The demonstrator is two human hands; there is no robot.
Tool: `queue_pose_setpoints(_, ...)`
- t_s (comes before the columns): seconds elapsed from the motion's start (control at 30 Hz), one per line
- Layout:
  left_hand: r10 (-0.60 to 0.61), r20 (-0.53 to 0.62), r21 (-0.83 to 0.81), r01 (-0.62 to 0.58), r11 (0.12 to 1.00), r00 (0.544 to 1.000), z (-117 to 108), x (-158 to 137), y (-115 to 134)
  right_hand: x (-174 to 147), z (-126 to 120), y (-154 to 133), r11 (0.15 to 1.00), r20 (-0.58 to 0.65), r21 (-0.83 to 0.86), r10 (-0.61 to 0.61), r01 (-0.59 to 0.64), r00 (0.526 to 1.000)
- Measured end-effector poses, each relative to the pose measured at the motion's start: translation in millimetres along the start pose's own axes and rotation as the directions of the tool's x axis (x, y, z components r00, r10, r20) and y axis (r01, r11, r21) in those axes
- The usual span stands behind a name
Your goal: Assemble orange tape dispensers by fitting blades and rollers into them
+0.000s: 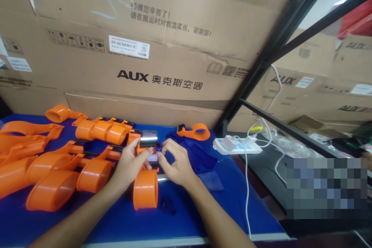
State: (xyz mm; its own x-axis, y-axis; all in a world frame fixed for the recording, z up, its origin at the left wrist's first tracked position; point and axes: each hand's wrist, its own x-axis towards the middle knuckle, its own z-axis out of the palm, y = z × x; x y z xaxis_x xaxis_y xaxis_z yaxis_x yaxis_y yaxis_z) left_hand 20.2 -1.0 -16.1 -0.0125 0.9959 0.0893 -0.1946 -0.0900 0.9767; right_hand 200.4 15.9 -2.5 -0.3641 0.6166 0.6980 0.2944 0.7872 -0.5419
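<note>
An orange plastic tape dispenser (145,190) with a round ring end lies in front of me, ring toward my body. My left hand (129,164) is closed on its upper part, thumb across the front. From the other side, my right hand (178,162) is closed with thumb and fingertips pinched at the same part; a small dark blue bit shows there. Just beyond the fingers is a shiny metal roller (148,141). My fingers hide most of the piece between them. Several more orange tape dispensers (55,190) crowd the table left of my left hand.
On the blue tabletop (116,224), another orange dispenser (200,131) lies at the back right, near dark blue pieces (200,157). A white power strip (236,145) with cables sits at the right edge. Large cardboard boxes (162,100) stand behind, beside a black metal frame (255,69).
</note>
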Motion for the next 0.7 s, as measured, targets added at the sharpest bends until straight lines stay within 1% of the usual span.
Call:
queue_pose_setpoints(0.2,0.025,-0.001,0.032,-0.025,0.999,1.0,-0.5,-1.5,0.6,0.1,-1.2,-0.9,0.999,0.052,0.014,0.035,-0.036,0.998)
queue_pose_setpoints(0.47,0.048,0.015,0.055,-0.048,0.997,0.999,0.5,-3.5,0.7,0.9,-3.6,-3.3,0.997,0.069,0.021,0.067,-0.068,0.995)
queue_pose_setpoints(0.7,0.05,0.031,0.084,-0.053,0.995,0.998,0.9,-5.2,1.4,1.3,-7.3,-5.3,0.996,0.12,0.01,0.091,-0.093,0.989)
